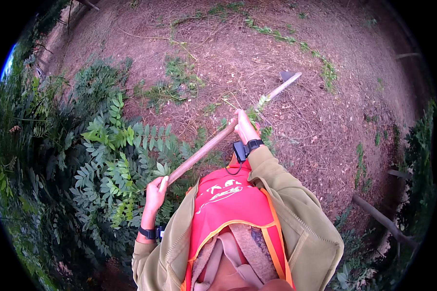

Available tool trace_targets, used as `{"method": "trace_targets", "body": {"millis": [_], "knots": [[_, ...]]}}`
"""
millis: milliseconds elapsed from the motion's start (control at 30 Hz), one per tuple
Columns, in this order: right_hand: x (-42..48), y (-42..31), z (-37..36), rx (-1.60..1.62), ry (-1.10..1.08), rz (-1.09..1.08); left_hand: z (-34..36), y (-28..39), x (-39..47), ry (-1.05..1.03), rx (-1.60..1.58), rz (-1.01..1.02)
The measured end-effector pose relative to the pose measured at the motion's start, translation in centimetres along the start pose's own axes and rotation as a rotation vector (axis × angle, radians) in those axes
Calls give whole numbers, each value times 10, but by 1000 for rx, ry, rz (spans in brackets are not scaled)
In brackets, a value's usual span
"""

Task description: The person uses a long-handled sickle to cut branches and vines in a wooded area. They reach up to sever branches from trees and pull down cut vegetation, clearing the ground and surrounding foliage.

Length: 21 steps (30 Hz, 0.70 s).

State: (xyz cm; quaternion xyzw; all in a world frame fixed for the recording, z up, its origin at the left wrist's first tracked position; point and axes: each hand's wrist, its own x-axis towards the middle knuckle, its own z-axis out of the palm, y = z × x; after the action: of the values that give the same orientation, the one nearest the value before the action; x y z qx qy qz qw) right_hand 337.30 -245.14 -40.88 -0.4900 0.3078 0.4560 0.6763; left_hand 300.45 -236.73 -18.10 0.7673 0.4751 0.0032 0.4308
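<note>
A hoe's wooden handle (200, 154) slants across the front of my body, from lower left to upper right. My left hand (156, 192) grips it near its lower end, thumb laid along the wood. Farther up, my right hand (243, 125) is wrapped around the shaft, with its fingers partly hidden. A leafy green sprig (263, 102) lies against the handle just beyond that hand. The hoe's dark metal blade (286, 75) is at the far end, over the bare ground; whether it touches the soil I cannot tell.
Dense leafy shrubs (109, 174) crowd my left side. Cut-looking greenery (174, 83) and a long trailing vine (295, 40) lie on the brown soil (349, 109), which is strewn with dry stems. A tree trunk or branch (382, 218) stands at right, near more foliage (418, 152).
</note>
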Motion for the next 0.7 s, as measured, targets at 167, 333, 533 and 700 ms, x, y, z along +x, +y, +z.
{"method": "trace_targets", "body": {"millis": [167, 333, 533, 700], "knots": [[41, -35, 49, -87, -77, 74, 32, 27, 10, 167, -26, -131], [23, -67, 110, -370, -295, 211, 44, 83, -10, 320, -119, -339], [4, -119, 231, -385, -583, 154, 55, 222, -23, 367, -155, -300], [-55, -141, 325, -304, -911, 135, 71, 271, -8, 459, -93, -306]]}}
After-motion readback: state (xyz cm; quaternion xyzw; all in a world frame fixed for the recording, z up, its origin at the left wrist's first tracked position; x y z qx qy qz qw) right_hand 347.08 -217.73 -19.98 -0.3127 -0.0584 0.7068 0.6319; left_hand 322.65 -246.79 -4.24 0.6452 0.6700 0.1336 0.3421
